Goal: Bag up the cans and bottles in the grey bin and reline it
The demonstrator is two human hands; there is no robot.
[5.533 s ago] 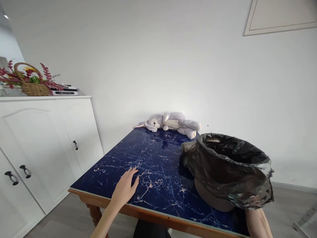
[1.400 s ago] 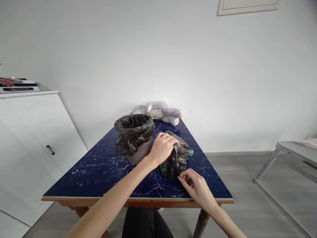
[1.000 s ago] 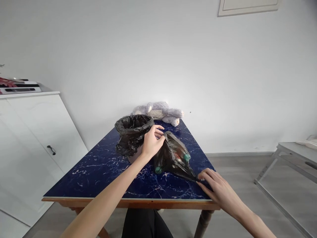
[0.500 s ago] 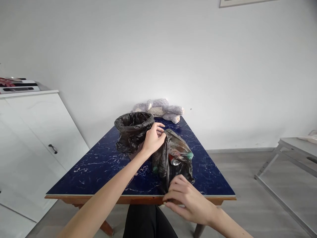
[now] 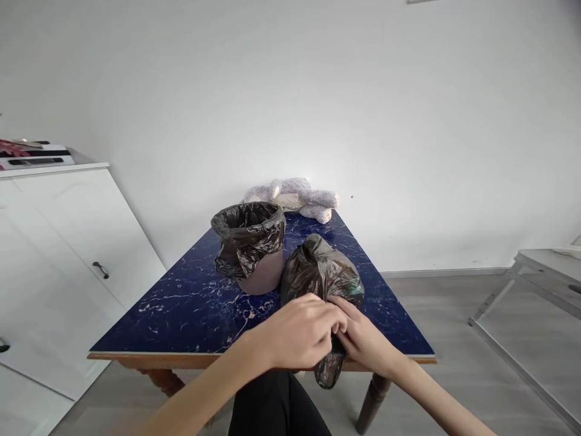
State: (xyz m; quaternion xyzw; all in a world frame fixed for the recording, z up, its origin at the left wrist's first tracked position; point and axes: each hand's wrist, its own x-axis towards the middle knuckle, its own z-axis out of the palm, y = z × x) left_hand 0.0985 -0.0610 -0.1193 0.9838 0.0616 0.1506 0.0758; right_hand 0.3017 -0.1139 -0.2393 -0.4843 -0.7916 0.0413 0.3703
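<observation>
A filled black rubbish bag [image 5: 318, 272] lies on the blue marbled table [image 5: 190, 309] near its front edge. My left hand [image 5: 295, 333] and my right hand [image 5: 363, 339] meet at the bag's gathered neck, both closed on the plastic; a loose end of the bag hangs below them over the table edge. Behind the bag to the left stands a brown bin [image 5: 261, 278] lined with another black bag [image 5: 247, 233].
A grey plush toy [image 5: 293, 197] lies at the far end of the table against the white wall. A white cabinet [image 5: 59, 242] stands to the left. A low glass table [image 5: 540, 290] is at the right over grey floor.
My left hand left the top of the bag and came down to the front edge, joining the right hand on the bag's neck. The open bag mouth is now bunched closed.
</observation>
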